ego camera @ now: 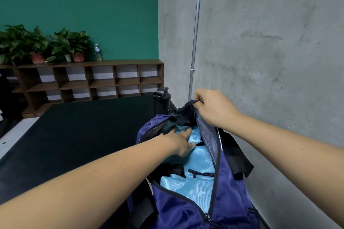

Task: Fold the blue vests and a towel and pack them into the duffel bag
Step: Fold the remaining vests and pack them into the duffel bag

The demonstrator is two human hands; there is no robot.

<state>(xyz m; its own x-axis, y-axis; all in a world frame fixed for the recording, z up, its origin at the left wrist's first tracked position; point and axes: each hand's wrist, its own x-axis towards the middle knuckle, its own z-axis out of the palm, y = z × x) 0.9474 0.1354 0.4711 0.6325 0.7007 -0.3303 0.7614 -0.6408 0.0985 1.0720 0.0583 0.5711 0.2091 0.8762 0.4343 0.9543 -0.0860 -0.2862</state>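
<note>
Duffel bag (229, 201) sits at the right edge of the black counter (74, 135), close to the concrete wall, with the zip open along the top. Its black strap (240, 158) hangs off the wall side.

Blue vests (197, 184) are already inside, shiny light-blue fabric filling most of the opening.

Left hand (181, 142) is inside the bag, fingers straight and flat on the vest fabric. It grips nothing; my read is it's pushing the load down toward the far end to make room.

A darker teal patch (168, 124) by the fingertips could be the towel, can't confirm.

Right hand (212, 108) pinches the far end of the bag's rim and lifts it, likely to keep the mouth open or to start the zip. The pull itself isn't clear.

Behind the bag is a black flip-top bottle (161, 101). Further back, a cubby shelf (89, 80) carries potted plants (37, 42) and a water bottle (98, 53).

Judgement: packing is nearly done, closing comes next.
</note>
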